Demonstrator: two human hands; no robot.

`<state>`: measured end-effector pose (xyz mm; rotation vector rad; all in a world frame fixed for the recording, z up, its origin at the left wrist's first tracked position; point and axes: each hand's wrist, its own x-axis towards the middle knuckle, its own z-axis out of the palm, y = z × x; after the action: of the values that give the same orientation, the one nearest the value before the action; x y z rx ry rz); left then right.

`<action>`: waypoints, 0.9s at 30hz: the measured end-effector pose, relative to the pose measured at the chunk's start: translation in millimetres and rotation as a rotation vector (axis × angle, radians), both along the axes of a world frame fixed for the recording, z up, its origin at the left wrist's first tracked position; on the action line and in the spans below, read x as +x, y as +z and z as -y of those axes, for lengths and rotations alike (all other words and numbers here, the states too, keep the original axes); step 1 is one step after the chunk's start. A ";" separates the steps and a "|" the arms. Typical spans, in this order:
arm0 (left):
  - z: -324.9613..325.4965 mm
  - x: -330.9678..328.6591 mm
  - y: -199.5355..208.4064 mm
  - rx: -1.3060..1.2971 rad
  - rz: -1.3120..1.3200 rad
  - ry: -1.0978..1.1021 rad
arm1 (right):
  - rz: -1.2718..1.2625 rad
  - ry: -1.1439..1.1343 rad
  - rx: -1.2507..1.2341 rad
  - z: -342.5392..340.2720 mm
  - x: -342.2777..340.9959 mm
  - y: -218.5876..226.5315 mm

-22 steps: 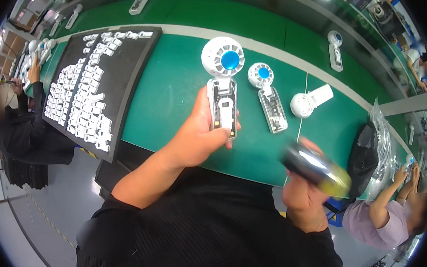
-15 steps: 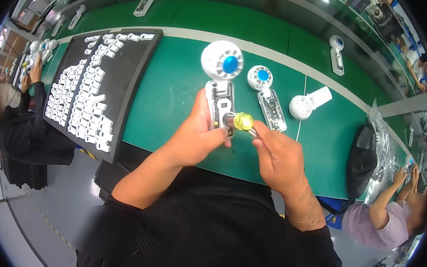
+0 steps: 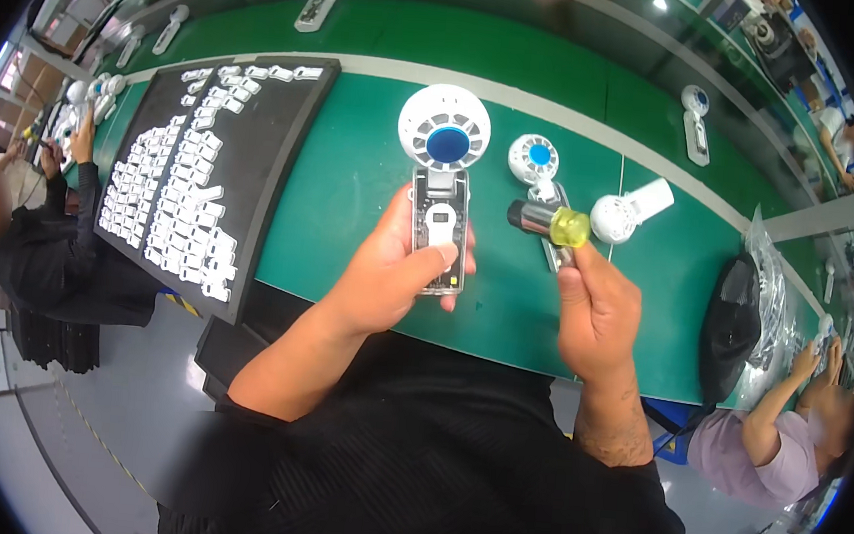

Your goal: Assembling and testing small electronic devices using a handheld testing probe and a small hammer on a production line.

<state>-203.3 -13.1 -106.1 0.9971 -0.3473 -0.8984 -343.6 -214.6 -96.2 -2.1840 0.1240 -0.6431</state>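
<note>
My left hand is wrapped round the handle of a handheld fan, its round white head with a blue centre pointing away from me. The handle's open face shows a white oval piece and dark innards, and my thumb presses on the lower end of that piece. My right hand grips a small mallet with a clear yellow face and a dark opposite end. The mallet is raised to the right of the fan, apart from it. Behind it lies a second open fan, its handle partly hidden.
A closed white fan lies further right on the green table. At the left stands a black tray with rows of small white parts. A black bag and clear plastic sit at the right edge. Several fans lie on the far green strip; people work on both sides.
The mallet has come away from the fan's handle and moved right and up. My left thumb now lies on the white piece, and the fan's handle is turned more upright.
</note>
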 end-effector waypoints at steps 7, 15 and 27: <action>3.6 5.8 3.7 -0.037 0.069 -0.003 | -0.366 0.069 -0.057 5.4 -6.7 -16.6; 4.9 20.3 -5.7 -0.110 -0.080 -0.009 | -0.466 0.145 -0.150 -4.4 -9.4 -35.1; 5.3 29.1 -17.2 -0.092 -0.003 -0.029 | -0.522 0.201 -0.179 -0.7 -3.9 -32.6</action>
<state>-174.3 -18.4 -123.3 0.9078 -0.3981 -0.9025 -347.4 -213.8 -128.8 -2.4540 0.1192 0.0411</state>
